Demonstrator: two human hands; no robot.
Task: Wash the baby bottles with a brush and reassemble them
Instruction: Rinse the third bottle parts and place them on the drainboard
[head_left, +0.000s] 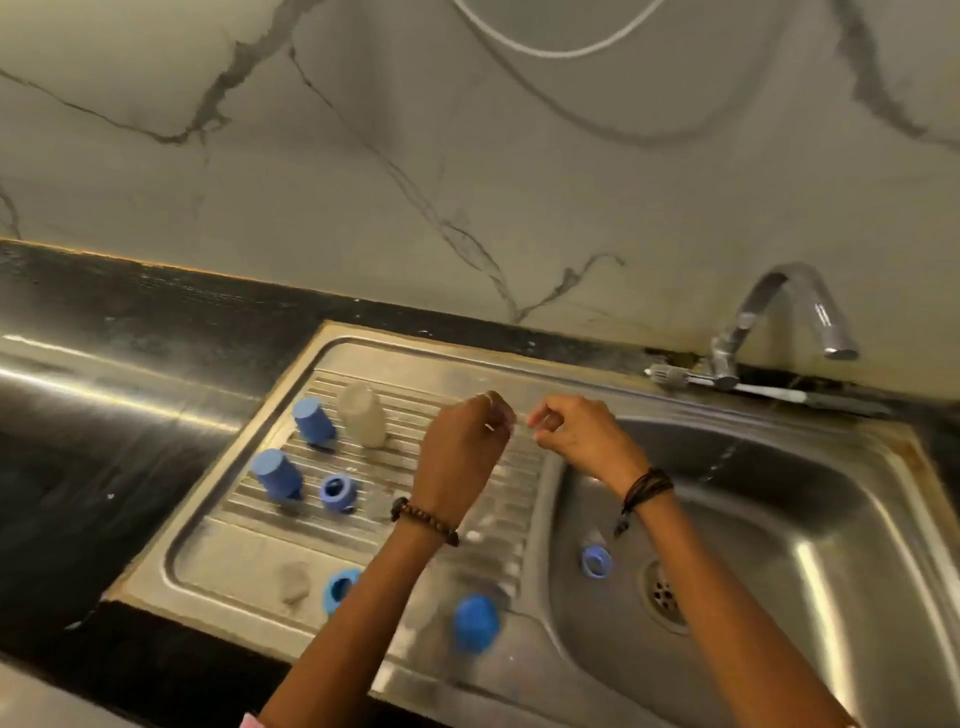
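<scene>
My left hand and my right hand are raised over the drainboard, fingertips close together. Both pinch a small clear piece between them; blur hides what it is. A clear bottle body stands upside down at the back of the drainboard. Two blue caps stand to its left. Blue screw rings lie at mid-board and near the front, beside a clear nipple. A bottle with a blue cap lies at the front. Another blue ring sits in the sink.
The steel sink basin with its drain is on the right under a chrome tap. A brush-like tool lies on the ledge by the tap. Black counter stretches left; a marble wall rises behind.
</scene>
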